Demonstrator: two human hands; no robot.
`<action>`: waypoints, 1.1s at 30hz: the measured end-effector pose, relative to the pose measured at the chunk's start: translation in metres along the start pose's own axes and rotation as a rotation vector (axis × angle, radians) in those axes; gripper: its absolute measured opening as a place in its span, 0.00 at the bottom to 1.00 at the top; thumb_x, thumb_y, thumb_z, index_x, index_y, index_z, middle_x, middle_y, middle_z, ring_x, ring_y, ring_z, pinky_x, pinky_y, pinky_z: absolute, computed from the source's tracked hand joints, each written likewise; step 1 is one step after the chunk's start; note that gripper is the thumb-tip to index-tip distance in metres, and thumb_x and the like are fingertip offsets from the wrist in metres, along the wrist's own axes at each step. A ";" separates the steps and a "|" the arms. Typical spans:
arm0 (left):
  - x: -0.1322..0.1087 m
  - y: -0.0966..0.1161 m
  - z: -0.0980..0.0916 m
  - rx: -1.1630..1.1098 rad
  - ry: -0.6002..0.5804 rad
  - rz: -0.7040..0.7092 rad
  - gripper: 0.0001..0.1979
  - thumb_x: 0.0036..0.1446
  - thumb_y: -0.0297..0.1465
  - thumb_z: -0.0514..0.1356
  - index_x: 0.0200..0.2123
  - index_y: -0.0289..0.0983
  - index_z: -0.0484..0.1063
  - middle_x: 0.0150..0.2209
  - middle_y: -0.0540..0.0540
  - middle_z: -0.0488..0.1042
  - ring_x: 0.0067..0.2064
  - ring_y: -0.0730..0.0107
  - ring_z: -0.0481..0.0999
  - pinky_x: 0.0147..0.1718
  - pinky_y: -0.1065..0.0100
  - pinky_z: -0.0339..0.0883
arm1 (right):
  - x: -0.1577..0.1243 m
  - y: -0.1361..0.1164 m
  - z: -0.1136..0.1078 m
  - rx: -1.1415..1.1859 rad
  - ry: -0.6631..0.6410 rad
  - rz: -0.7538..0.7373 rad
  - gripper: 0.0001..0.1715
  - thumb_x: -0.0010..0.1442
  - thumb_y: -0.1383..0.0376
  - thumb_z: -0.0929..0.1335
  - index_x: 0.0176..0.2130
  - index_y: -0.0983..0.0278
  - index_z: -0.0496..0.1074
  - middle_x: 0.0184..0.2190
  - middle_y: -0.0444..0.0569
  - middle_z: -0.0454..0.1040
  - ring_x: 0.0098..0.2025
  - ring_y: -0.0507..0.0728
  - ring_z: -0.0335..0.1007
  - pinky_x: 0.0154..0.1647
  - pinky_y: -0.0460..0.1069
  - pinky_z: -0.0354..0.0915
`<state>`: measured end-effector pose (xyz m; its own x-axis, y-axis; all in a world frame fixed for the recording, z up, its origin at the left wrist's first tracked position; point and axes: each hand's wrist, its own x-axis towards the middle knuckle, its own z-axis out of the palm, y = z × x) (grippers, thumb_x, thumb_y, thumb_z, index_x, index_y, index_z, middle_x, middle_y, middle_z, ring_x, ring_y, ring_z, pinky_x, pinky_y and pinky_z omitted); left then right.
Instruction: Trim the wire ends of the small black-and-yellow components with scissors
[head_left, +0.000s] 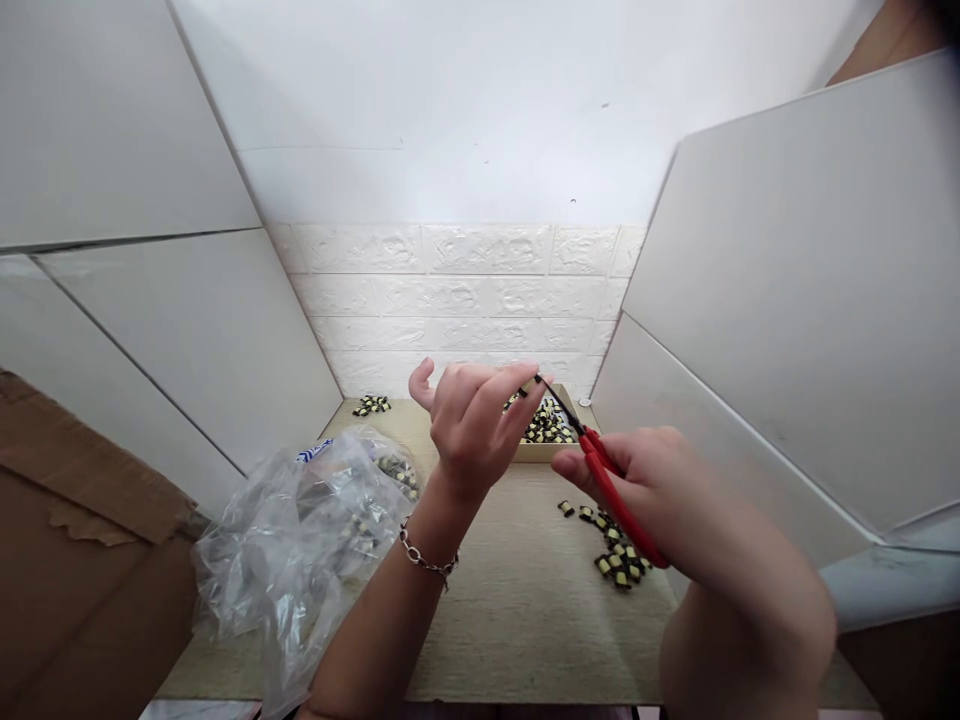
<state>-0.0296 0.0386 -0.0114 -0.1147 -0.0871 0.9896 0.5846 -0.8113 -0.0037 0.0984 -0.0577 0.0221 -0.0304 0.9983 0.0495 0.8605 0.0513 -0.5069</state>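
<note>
My left hand (476, 425) is raised over the middle of the table, its fingers pinching a small black piece (538, 379) at their tips. Most of that piece is hidden by the fingers. My right hand (637, 475) grips red-handled scissors (600, 470) with slim dark blades, whose tips meet the piece at my left fingertips. Behind my left hand stands a shallow box (544, 453) holding many small black-and-yellow parts (551, 425). More loose parts of the same kind (619, 560) lie in a pile below the scissors.
A crumpled clear plastic bag (300, 540) with similar parts inside lies at the left of the table (495, 600). A small group of parts (372, 405) is at the back left. White panels and a brick-patterned wall (480, 250) enclose the table; cardboard (75, 560) stands left.
</note>
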 end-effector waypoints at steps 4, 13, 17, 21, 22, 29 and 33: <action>0.000 -0.001 0.000 0.008 -0.008 0.014 0.10 0.42 0.28 0.66 0.30 0.39 0.70 0.23 0.56 0.71 0.24 0.78 0.67 0.49 0.62 0.49 | 0.000 0.001 0.000 -0.008 0.007 -0.011 0.31 0.54 0.42 0.54 0.17 0.64 0.53 0.15 0.42 0.60 0.18 0.49 0.52 0.17 0.44 0.50; 0.000 -0.006 0.001 0.035 -0.039 0.083 0.10 0.42 0.28 0.65 0.31 0.41 0.70 0.22 0.57 0.71 0.24 0.79 0.67 0.50 0.63 0.48 | 0.002 0.003 0.001 -0.057 0.057 -0.019 0.29 0.54 0.45 0.58 0.17 0.64 0.55 0.14 0.42 0.60 0.18 0.49 0.53 0.17 0.44 0.50; 0.000 -0.009 0.000 0.060 -0.075 0.121 0.09 0.44 0.28 0.65 0.31 0.41 0.70 0.23 0.57 0.72 0.24 0.79 0.68 0.49 0.62 0.47 | 0.003 0.005 0.000 -0.070 0.074 0.019 0.29 0.53 0.44 0.58 0.17 0.64 0.56 0.13 0.43 0.61 0.17 0.50 0.55 0.17 0.44 0.50; -0.001 -0.009 0.001 0.089 -0.102 0.155 0.08 0.45 0.27 0.63 0.32 0.42 0.70 0.23 0.57 0.72 0.26 0.78 0.69 0.51 0.62 0.44 | 0.003 0.004 -0.001 -0.066 0.063 0.074 0.30 0.52 0.43 0.58 0.16 0.63 0.59 0.13 0.43 0.61 0.17 0.50 0.55 0.17 0.44 0.50; -0.001 -0.009 0.002 0.096 -0.105 0.163 0.08 0.45 0.27 0.63 0.32 0.42 0.70 0.23 0.57 0.72 0.26 0.78 0.69 0.51 0.62 0.43 | 0.003 0.003 -0.001 -0.064 0.060 0.085 0.29 0.52 0.43 0.58 0.17 0.63 0.61 0.13 0.44 0.62 0.17 0.50 0.56 0.17 0.44 0.50; -0.001 -0.010 0.004 0.093 -0.073 0.095 0.08 0.45 0.30 0.64 0.31 0.40 0.70 0.23 0.56 0.72 0.25 0.77 0.69 0.44 0.63 0.49 | 0.007 0.002 -0.002 -0.103 0.114 0.129 0.32 0.50 0.41 0.59 0.14 0.64 0.58 0.11 0.44 0.59 0.16 0.50 0.54 0.15 0.45 0.49; 0.002 -0.008 0.001 0.044 -0.076 0.018 0.10 0.44 0.32 0.65 0.31 0.40 0.70 0.25 0.54 0.74 0.27 0.76 0.70 0.36 0.65 0.53 | 0.004 0.006 -0.004 -0.015 0.137 0.142 0.31 0.50 0.42 0.59 0.16 0.64 0.54 0.11 0.41 0.54 0.15 0.48 0.48 0.14 0.43 0.47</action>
<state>-0.0339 0.0454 -0.0090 -0.0436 -0.0560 0.9975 0.6208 -0.7838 -0.0168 0.1055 -0.0532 0.0224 0.1604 0.9824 0.0957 0.8588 -0.0911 -0.5042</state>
